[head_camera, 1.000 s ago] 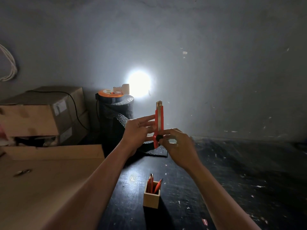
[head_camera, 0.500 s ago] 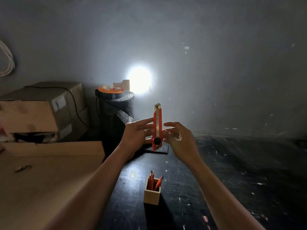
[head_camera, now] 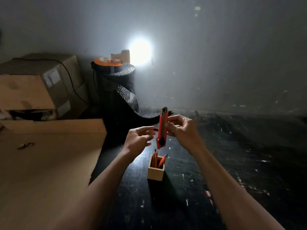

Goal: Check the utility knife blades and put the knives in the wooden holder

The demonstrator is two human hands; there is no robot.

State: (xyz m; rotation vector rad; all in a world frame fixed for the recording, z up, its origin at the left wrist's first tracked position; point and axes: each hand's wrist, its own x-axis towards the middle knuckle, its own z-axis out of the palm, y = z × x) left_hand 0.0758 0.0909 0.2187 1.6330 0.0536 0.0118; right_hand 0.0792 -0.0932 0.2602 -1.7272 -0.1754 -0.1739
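Note:
A red utility knife [head_camera: 162, 129] stands upright in the air, its metal tip up and its black-knobbed end down, just above the wooden holder [head_camera: 155, 171]. My right hand [head_camera: 181, 130] pinches the knife's upper half from the right. My left hand [head_camera: 138, 139] hovers just left of the knife with fingers spread and curled, holding nothing. The small square holder stands on the dark table [head_camera: 216, 163] and contains several red knives [head_camera: 157, 161] that stick out of its top.
A flat cardboard sheet [head_camera: 46, 163] covers the left of the table. Cardboard boxes [head_camera: 38, 85] are stacked at the back left. A black roll [head_camera: 116, 90] with an orange reel on top stands by the wall, beside a bright lamp [head_camera: 140, 51].
The knife has come down from chest height to just above the holder. My left hand has let go of it and moved aside; my right hand has shifted up its body.

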